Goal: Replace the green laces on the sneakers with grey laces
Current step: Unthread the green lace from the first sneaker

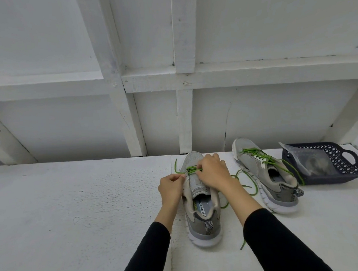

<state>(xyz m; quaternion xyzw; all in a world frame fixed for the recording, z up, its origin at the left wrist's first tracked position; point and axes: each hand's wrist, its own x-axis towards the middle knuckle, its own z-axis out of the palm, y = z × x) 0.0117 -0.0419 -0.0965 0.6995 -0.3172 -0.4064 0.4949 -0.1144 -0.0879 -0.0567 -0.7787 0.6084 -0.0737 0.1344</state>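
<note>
I am looking down on a white painted work surface [73,204] that is running up to a white wall of boards and beams [181,51]. At the far right a dark blue plastic basket [343,163] with a lattice wall and a loop handle is sitting on the surface, and a clear plastic bag [307,161] is lying in it; what the bag is holding I cannot make out.

Two grey sneakers are standing on the surface, toes pointing away from me. The right-hand sneaker [266,176] is sitting just left of the basket, angled, with its green lace [259,154] threaded through the eyelets and its loose ends trailing over the heel and onto the surface. The near sneaker [201,207] is sitting straight in front of me, tongue exposed, with a green lace [191,169] crossing only the lowest eyelets near the toe and slack loops spilling out to its right.

Both arms are wearing black sleeves. My left hand [171,188] is pinching the left edge of the near sneaker's upper beside the eyelets, fingers curled tight. My right hand [215,171] is arching over the tongue, its fingertips closing on the green lace at the crossing.
</note>
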